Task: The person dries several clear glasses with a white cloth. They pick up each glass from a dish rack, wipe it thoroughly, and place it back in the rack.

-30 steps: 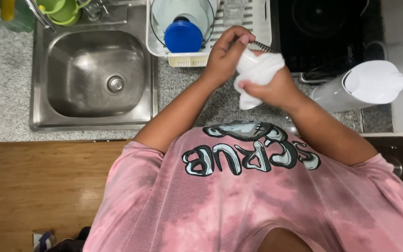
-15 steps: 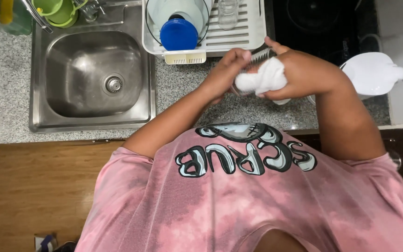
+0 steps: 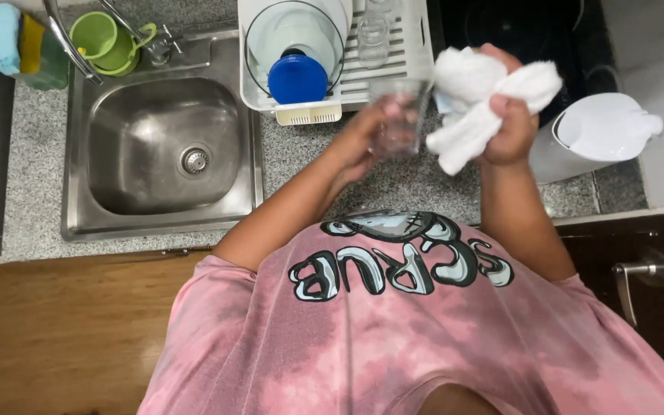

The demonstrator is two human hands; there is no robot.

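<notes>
My left hand [image 3: 366,138] grips a clear drinking glass [image 3: 401,115] over the speckled counter, just below the white dish rack [image 3: 416,73]. A white cloth [image 3: 486,104] is bunched in my right hand [image 3: 512,123], which is raised to the right of the glass. The cloth's left edge lies close beside the glass; I cannot tell if they touch. The glass is blurred.
A steel sink [image 3: 159,150] lies at the left with a green cup [image 3: 105,38] by the tap. The rack holds a blue lid [image 3: 297,79], a white bowl and clear glasses. A white kettle [image 3: 597,134] stands at the right, beside a dark cooktop [image 3: 524,31].
The cloth was wrapped around the glass with both hands together; now the hands have parted, the glass is out in the left hand and the cloth is in the right.
</notes>
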